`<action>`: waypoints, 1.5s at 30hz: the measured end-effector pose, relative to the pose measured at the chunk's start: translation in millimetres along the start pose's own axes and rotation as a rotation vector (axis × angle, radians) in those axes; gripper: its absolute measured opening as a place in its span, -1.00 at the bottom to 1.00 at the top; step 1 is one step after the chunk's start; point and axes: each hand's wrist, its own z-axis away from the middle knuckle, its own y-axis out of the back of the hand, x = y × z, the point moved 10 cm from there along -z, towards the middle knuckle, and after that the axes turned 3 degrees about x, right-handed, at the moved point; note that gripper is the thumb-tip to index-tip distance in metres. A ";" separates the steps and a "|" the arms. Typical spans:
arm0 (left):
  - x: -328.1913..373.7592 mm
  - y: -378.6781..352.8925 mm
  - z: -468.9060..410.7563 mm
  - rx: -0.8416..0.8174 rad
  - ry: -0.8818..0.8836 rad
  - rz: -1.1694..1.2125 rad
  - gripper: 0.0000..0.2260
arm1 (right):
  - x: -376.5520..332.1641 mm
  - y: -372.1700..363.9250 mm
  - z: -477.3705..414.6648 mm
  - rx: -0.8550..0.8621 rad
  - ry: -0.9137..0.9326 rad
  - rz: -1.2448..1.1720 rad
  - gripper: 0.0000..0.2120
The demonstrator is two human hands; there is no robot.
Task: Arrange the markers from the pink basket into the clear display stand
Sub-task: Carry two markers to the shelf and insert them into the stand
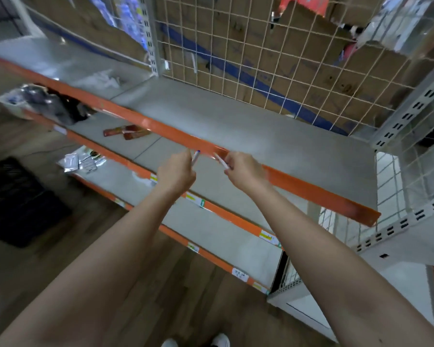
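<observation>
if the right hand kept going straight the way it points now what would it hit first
Most likely the orange shelf edge, just past the tip of the marker pinched in the right hand. Depth is unclear from one view, so it might pass over it.

Wide grey shelf (pixel 261 131), its surface open from the front over a low orange lip (pixel 161 128), where the left hand (pixel 177 175) and right hand (pixel 244 171) sit close together. Wire mesh (pixel 236 58) closes the back. A perforated post (pixel 411 113) walls the right. A black crate (pixel 18 204) stands on the floor at left.
</observation>
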 end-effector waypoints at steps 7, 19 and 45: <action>-102.3 6.8 52.7 -0.018 0.251 0.008 -0.81 | -71.6 -67.0 17.2 -0.152 0.112 -0.048 -0.84; -241.1 9.9 204.8 0.009 0.646 0.116 -0.81 | -175.3 -171.9 110.3 -0.396 0.361 0.039 -0.79; -352.7 46.9 595.2 0.182 1.345 0.219 -0.83 | -343.3 -279.3 406.2 -0.694 0.975 0.183 -0.81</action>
